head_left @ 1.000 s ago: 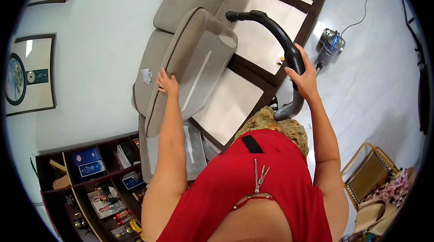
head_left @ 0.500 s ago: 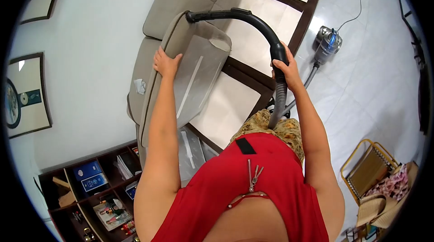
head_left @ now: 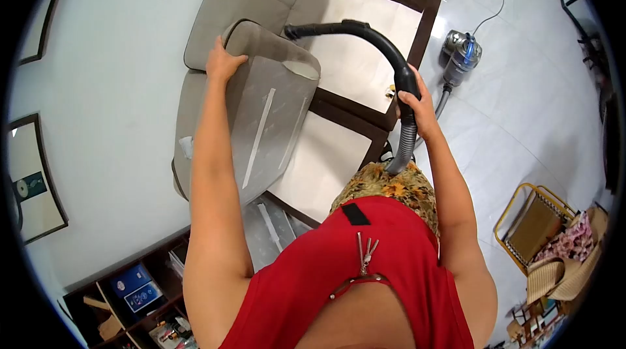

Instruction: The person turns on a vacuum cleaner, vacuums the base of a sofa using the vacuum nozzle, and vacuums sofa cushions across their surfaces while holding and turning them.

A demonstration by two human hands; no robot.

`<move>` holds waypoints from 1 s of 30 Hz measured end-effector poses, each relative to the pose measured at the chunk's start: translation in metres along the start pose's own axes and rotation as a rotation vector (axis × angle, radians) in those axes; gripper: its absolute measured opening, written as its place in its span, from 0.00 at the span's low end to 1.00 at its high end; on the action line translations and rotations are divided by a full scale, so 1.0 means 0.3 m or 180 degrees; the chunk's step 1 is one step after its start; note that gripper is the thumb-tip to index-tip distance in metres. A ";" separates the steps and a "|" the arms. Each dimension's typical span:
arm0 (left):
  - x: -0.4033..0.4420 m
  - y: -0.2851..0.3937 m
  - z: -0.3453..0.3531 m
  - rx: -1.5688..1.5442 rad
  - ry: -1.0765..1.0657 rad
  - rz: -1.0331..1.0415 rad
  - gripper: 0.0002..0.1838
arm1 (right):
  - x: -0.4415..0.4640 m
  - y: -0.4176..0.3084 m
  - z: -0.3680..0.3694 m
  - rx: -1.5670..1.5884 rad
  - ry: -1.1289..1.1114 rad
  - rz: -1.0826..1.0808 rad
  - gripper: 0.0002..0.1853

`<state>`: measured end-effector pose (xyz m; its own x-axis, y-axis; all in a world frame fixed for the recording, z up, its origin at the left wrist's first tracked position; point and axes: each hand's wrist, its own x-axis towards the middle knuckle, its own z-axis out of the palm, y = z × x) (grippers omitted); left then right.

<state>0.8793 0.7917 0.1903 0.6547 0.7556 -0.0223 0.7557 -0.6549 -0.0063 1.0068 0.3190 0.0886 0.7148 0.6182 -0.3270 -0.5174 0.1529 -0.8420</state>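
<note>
My left hand (head_left: 225,62) is closed on the upper edge of a grey sofa cushion (head_left: 254,121), which stands tilted up with its underside and pale strips facing me. Wrapped round the black handle of a vacuum cleaner hose (head_left: 406,85) is my right hand (head_left: 418,104). The curved black tube (head_left: 358,29) runs left from it, and its nozzle tip (head_left: 292,32) is just beyond the cushion's far corner, over the sofa. A ribbed grey section of hose hangs below the handle, by my patterned trousers. The vacuum cleaner body (head_left: 462,55) rests on the floor to the right.
The sofa's bare seat base (head_left: 319,150) has white panels and dark wooden rails (head_left: 352,111). Behind the cushion is the grey backrest (head_left: 254,3). A dark shelf unit (head_left: 156,284) stands lower left, and a yellow-framed folding chair (head_left: 531,231) lower right. The vacuum's cord (head_left: 502,0) trails away.
The nozzle has come off the cushion's top edge and sits to its right. My left hand has shifted slightly up and left with the cushion's edge. The whole view has turned a little.
</note>
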 end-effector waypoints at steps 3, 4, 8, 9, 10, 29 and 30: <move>-0.038 -0.014 0.017 -0.0086 0.0354 0.0198 0.50 | 0.053 -0.027 0.024 0.0150 -0.0120 0.0022 0.38; -0.062 -0.015 0.010 -0.0144 0.0386 0.0205 0.47 | 0.071 -0.029 0.038 0.0042 -0.0137 0.0080 0.38; -0.222 -0.034 -0.044 -0.0549 0.0522 0.0222 0.38 | 0.105 -0.003 0.063 -0.0406 -0.0214 0.0268 0.39; -0.267 -0.046 -0.071 -0.0709 0.0601 0.0184 0.35 | 0.105 -0.029 0.071 -0.0701 -0.0256 0.0224 0.39; -0.301 -0.066 -0.094 -0.0785 0.0700 0.0155 0.34 | 0.091 -0.051 0.080 -0.0675 -0.0304 0.0195 0.39; -1.270 -0.444 -0.582 -0.1741 0.2330 -0.1272 0.38 | -0.148 -0.577 0.487 -0.1131 -0.1966 -0.0601 0.48; -1.311 -0.463 -0.544 -0.1625 0.2405 -0.1340 0.39 | -0.172 -0.585 0.522 -0.1175 -0.2160 -0.0624 0.47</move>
<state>0.5201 0.5877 0.3631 0.0388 0.8505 0.5246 0.7305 -0.3824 0.5658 0.9869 0.3810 0.3205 0.2727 0.9592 0.0744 -0.1377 0.1155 -0.9837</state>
